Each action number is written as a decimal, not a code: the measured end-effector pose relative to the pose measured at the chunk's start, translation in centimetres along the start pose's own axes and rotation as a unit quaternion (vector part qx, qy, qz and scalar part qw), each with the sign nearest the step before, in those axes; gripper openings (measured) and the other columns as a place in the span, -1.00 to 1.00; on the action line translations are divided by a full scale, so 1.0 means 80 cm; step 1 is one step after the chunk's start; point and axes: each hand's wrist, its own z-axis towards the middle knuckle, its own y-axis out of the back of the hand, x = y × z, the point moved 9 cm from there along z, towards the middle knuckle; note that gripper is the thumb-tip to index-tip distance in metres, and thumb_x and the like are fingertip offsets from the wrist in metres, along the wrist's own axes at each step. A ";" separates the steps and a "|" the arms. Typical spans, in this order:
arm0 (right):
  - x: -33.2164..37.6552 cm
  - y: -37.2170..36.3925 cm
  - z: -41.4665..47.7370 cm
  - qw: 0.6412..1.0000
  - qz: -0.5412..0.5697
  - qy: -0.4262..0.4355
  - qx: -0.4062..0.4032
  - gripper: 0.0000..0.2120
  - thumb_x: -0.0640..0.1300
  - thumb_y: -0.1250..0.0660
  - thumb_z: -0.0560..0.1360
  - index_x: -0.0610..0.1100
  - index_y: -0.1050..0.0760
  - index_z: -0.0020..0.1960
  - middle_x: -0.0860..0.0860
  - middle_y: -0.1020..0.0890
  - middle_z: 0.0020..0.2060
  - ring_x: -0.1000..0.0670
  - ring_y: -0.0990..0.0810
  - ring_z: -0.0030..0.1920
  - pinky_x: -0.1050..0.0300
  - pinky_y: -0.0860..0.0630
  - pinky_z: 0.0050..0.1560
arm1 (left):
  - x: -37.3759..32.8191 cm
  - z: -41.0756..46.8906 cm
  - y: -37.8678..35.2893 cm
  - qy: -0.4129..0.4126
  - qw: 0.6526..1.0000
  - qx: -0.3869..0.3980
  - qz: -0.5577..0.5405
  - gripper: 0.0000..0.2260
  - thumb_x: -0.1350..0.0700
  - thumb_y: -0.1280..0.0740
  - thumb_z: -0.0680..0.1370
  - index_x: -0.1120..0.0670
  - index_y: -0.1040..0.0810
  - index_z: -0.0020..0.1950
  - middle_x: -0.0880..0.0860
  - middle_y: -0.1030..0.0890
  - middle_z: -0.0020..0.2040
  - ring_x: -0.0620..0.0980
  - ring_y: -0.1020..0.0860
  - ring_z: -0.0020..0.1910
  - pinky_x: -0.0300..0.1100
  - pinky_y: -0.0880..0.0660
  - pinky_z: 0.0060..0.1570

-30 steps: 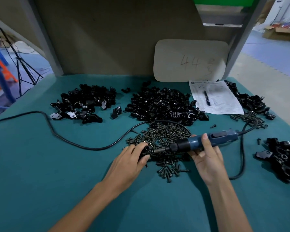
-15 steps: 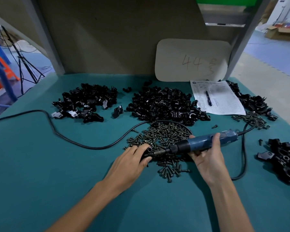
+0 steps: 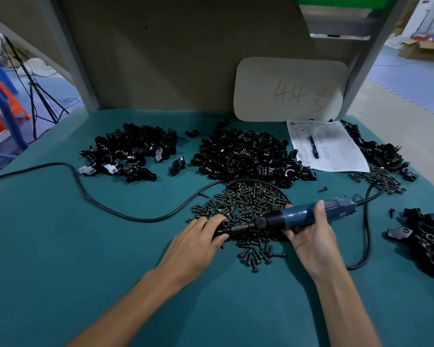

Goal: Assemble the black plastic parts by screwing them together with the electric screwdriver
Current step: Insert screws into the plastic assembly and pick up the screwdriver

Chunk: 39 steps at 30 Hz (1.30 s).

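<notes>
Left hand: your left hand [image 3: 201, 242] lies palm down on the teal green table top [image 3: 60, 246], with its fingers and thumb curled round a small black plastic part [image 3: 223, 227]
Right hand: your right hand [image 3: 311, 239] is wrapped tight round the middle of the blue electric screwdriver [image 3: 308, 214]
Screwdriver: it lies almost flat, and its dark tip points left and meets the small part in your left hand
Screws: a heap of small dark metal screws [image 3: 246, 199] spreads out under the screwdriver and between your hands
Middle pile: a big pile of black plastic parts [image 3: 243, 156] sits just behind the screws
Left pile: a smaller pile of black parts [image 3: 133, 149] sits at the back left
Right pile: a near pile of black parts [image 3: 431, 239] lies by the right edge
Cord: the long black cord [image 3: 98, 204] snakes off to the left edge
Paper: a white printed sheet [image 3: 331, 149] lies at the back right with a dark pen [image 3: 313, 146] on it
Card: a pale rounded card [image 3: 291, 88] marked "44" leans on the back wall
</notes>
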 end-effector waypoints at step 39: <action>-0.007 -0.002 -0.001 1.000 0.002 -0.009 0.012 -0.41 0.18 -0.18 0.63 -0.19 -0.30 0.49 -0.22 -0.57 0.24 -0.18 -0.59 0.34 -0.02 -0.63 0.09 | 0.000 0.000 -0.003 -0.004 1.000 0.008 0.016 -0.52 -0.30 0.14 0.62 -0.16 -0.17 0.47 -0.13 -0.45 0.17 -0.10 -0.42 0.10 -0.15 -0.45 0.04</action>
